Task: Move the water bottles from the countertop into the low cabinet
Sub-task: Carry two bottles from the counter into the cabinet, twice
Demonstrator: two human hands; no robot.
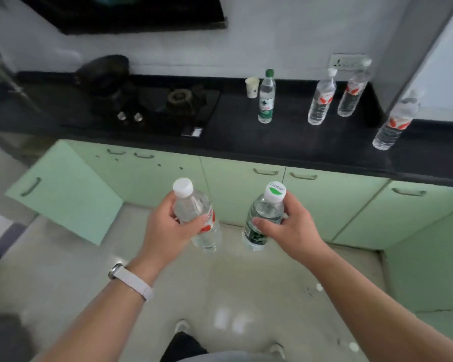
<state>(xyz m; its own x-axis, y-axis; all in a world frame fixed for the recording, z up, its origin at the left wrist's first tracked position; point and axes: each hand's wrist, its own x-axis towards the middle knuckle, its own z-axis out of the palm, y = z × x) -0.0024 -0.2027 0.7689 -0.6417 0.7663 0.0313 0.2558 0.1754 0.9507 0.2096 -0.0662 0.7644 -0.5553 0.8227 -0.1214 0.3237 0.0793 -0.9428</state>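
The left hand [165, 226] is gripping a red-labelled bottle [191, 205] and the right hand [290, 226] a green-labelled bottle [266, 207], both roughly upright, while the open cabinet door [63, 189] is standing ahead-left of the nearer left hand and 4 more bottles [266, 97] are waiting on the counter [285, 142] beyond.

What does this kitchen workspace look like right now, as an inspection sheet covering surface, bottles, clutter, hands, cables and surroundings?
Surface: black countertop with a stove.
Job's things: four stand upright on it, one green-capped bottle and three red-labelled bottles; two more are held.
Clutter: paper cup beside the green-capped bottle; dark pan at the stove.
Hands: left hand grips a white-capped bottle; right hand grips a green-labelled bottle.
Cables: nothing seen.
Surroundings: green cabinets, open door at left; wall socket.
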